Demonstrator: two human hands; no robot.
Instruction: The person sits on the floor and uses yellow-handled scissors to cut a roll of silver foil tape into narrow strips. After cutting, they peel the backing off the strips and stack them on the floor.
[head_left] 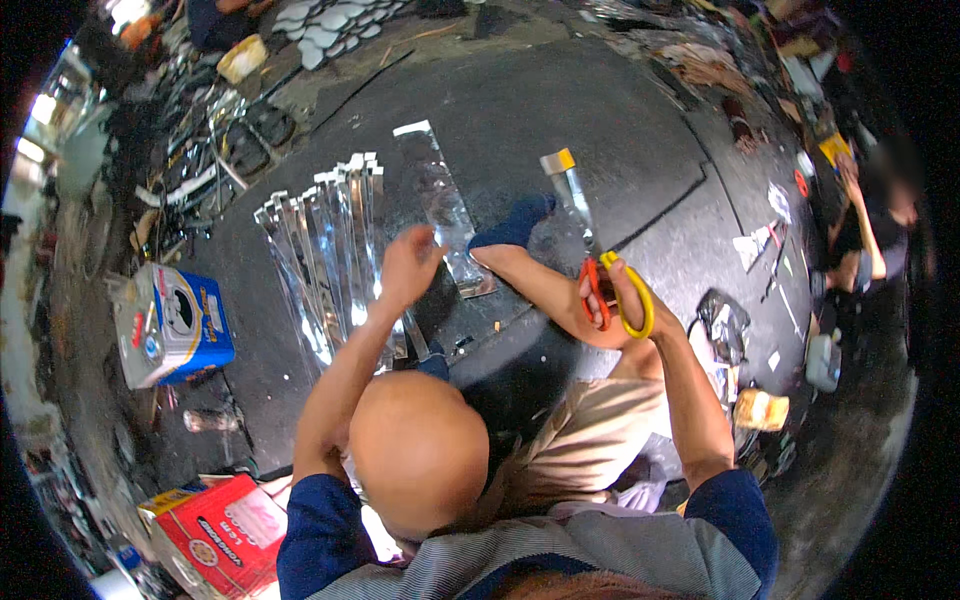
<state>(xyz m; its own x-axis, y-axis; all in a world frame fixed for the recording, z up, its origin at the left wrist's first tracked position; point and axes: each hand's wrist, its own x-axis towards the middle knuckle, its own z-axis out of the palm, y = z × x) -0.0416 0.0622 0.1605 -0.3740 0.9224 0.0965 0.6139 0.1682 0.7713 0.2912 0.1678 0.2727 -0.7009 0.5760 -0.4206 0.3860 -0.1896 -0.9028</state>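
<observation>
My right hand (622, 296) grips scissors (605, 285) with one orange and one yellow handle. Their blades point away from me, and a yellow and white piece (558, 161) shows at the far end, touching or overlapping the tip. My left hand (410, 268) hovers beside a clear, shiny plastic strip (440, 195) with a white end, fingers loosely bent and a little apart, with nothing visible between them. To its left lies a fanned row of several shiny strips (325, 235) with white ends. My bent leg and dark blue sock (515, 224) lie between the hands.
A blue and white tin (185, 325) stands at left, a red tin (222, 540) nearer me. At right are a black plastic bag (724, 322), a yellowish block (761, 409) and another person (870, 225). Tangled scrap (235, 140) lies at the far left.
</observation>
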